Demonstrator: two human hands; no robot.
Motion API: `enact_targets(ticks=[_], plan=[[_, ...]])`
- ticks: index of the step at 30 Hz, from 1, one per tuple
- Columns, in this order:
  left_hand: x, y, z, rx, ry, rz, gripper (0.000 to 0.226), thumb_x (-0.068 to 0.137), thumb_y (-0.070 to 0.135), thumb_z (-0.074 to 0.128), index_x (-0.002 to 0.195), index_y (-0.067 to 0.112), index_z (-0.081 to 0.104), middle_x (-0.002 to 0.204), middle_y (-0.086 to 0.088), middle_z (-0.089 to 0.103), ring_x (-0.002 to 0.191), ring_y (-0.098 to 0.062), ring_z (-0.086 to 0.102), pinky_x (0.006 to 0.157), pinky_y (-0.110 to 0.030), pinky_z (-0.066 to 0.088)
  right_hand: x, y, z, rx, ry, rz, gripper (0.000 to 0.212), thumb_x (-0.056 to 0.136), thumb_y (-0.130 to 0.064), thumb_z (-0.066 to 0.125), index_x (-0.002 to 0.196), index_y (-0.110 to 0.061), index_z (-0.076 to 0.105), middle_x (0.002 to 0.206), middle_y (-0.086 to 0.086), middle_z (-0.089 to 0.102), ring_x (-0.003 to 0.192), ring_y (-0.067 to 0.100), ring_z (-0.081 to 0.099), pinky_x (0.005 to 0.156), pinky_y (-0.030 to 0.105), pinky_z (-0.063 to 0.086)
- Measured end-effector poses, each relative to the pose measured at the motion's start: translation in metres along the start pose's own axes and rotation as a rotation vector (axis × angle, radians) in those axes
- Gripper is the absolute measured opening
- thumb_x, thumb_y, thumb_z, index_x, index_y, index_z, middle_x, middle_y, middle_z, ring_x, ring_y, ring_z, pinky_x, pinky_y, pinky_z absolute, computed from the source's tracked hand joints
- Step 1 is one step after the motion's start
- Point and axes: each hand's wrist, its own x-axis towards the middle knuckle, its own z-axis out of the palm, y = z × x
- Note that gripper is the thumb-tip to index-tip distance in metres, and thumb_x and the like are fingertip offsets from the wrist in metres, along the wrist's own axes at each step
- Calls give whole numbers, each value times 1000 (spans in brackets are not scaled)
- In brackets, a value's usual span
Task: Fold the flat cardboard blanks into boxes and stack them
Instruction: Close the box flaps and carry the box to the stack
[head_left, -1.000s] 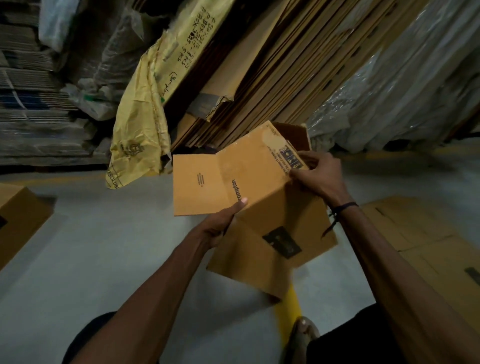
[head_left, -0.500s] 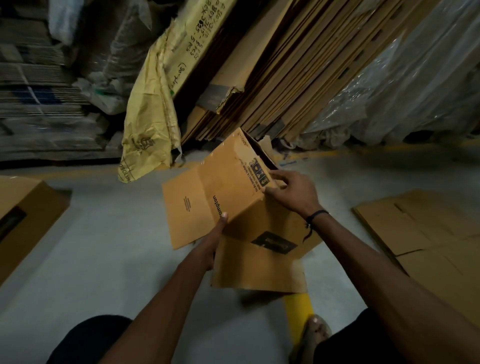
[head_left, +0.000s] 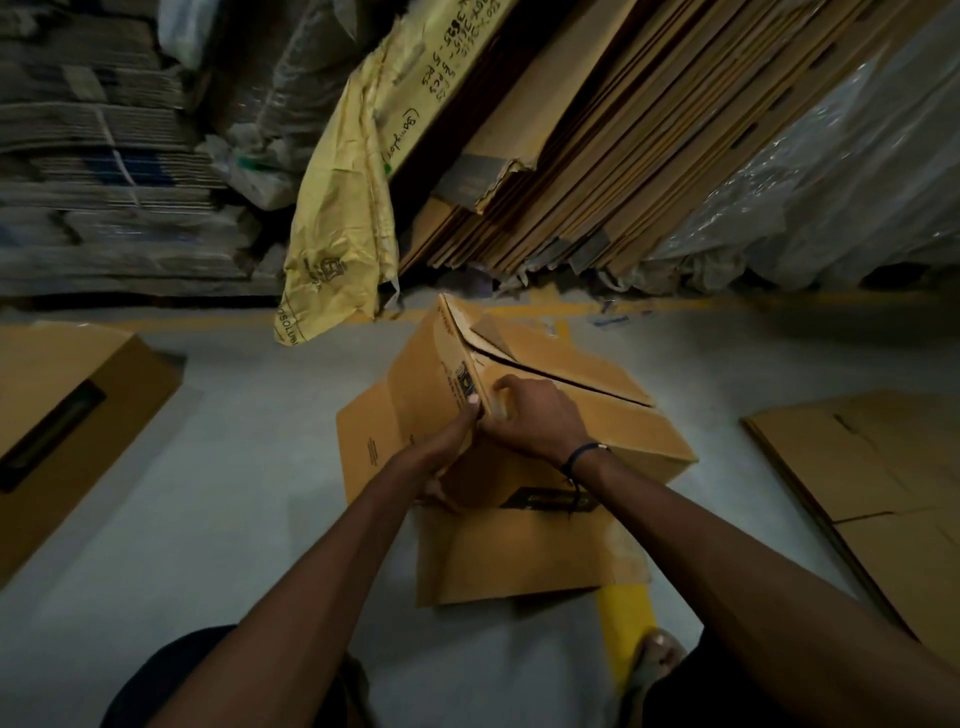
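Lowered now, one box (head_left: 545, 457), both hands (head_left: 530, 415) gripping its edge.

this was a packaging warehouse or storeroom. tall flat cardboard sheets (head_left: 597, 135) leaned in a thick row against the back, beside plastic-wrapped bundles (head_left: 841, 171) and strapped stacks of flattened corrugated board (head_left: 104, 171). a torn yellow wrapper (head_left: 337, 208) with handwritten markings hung over one stack. the grey concrete floor (head_left: 234, 467) carried painted yellow lines (head_left: 623, 613).
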Motion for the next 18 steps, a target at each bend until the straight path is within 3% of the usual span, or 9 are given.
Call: enact_targets(ticks=[2, 5, 8, 12, 16, 18], plan=[[10, 2, -5, -1, 2, 29, 90, 87, 83, 35, 152, 21, 39, 131, -15, 55, 118, -38, 55, 95, -57, 52, 2, 2, 6, 25, -48, -42, 69, 82, -67, 65, 136, -24, 56, 115, 1, 66, 100, 21, 62, 73, 35, 53], [30, 3, -22, 63, 41, 43, 96, 81, 85, 45, 155, 24, 35, 157, -15, 38, 137, -42, 42, 84, -58, 57, 11, 13, 20, 69, -213, -82, 77, 81, -73, 63, 142, -27, 50, 127, 6, 61, 110, 25, 59, 88, 38, 52], [43, -2, -47, 94, 68, -5, 79, 91, 59, 63, 152, 16, 38, 158, -16, 34, 140, -43, 39, 85, -51, 59, 24, 32, 38, 45, -402, -42, 85, 85, -80, 50, 150, -26, 43, 146, 7, 51, 127, 29, 52, 104, 43, 46], [62, -15, -83, 103, 43, -119, 77, 93, 27, 71, 154, 4, 29, 149, -24, 42, 122, -49, 56, 96, -49, 56, 37, 59, 63, -21, -568, 1, 78, 97, -67, 42, 156, -18, 33, 157, 11, 40, 140, 32, 41, 114, 45, 36], [80, -40, -105, 208, 81, -195, 65, 96, 18, 67, 147, -7, 35, 115, -28, 59, 94, -41, 67, 102, -50, 52, 49, 82, 89, -83, -635, 60, 78, 99, -58, 50, 160, -17, 24, 162, 12, 30, 147, 32, 32, 118, 44, 30], [88, -53, -109, 274, 99, -204, 54, 96, 16, 66, 136, -13, 45, 118, -30, 62, 77, -32, 68, 102, -49, 52, 56, 90, 101, -87, -637, 88, 82, 97, -58, 54, 161, -18, 21, 164, 12, 27, 148, 32, 29, 119, 44, 30]])
